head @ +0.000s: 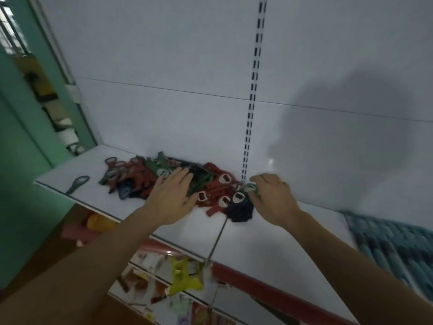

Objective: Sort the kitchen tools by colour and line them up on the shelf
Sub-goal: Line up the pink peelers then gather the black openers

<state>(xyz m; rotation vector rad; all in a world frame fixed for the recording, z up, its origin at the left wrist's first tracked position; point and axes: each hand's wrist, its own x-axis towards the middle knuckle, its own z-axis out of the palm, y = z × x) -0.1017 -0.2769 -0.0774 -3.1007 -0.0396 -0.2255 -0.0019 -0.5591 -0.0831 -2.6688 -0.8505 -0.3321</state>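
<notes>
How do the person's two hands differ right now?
The left hand is spread flat, fingers straight, over the pile of openers; the right hand is curled. The left hand grips nothing, while the right hand pinches one greenish opener. The left is over the pile's middle, the right at its right end. Both reach over the white shelf.

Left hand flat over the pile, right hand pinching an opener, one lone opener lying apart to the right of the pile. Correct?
No. The head view shows the lone opener lying apart to the left of the pile, near the shelf's left end. The rest holds: left hand flat over the pile, right hand pinching an opener.
</notes>
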